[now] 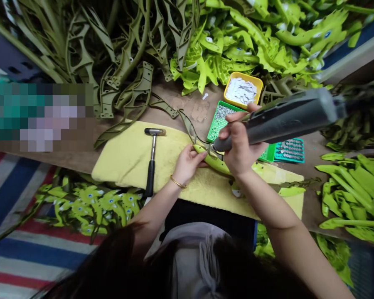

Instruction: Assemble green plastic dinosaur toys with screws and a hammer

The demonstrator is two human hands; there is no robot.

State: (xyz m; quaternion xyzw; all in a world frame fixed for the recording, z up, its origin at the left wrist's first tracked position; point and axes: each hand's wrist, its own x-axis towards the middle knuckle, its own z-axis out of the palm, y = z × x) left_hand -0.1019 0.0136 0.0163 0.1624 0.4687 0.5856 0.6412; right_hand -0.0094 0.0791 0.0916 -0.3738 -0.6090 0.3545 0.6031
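Note:
My right hand (241, 145) is wrapped round a dark grey electric screwdriver (286, 118), its tip pointing left and down at a lime-green plastic part (216, 163). With thumb and fingers, my left hand (188, 164) pinches the left end of that part. An olive plastic frame piece (188, 126) reaches away from the same spot; whether it is joined to the green part I cannot tell. Both hands are over a yellow cloth (124, 162). A hammer (151, 166) with a black grip lies on the cloth left of my left hand.
Behind my hands are a green tray of screws (222, 111), a yellow tub of white pieces (243, 90) and a teal tray (289, 150). Olive frames (127, 87) and lime-green parts (233, 45) are heaped at the back. More green pieces (358, 191) lie at right.

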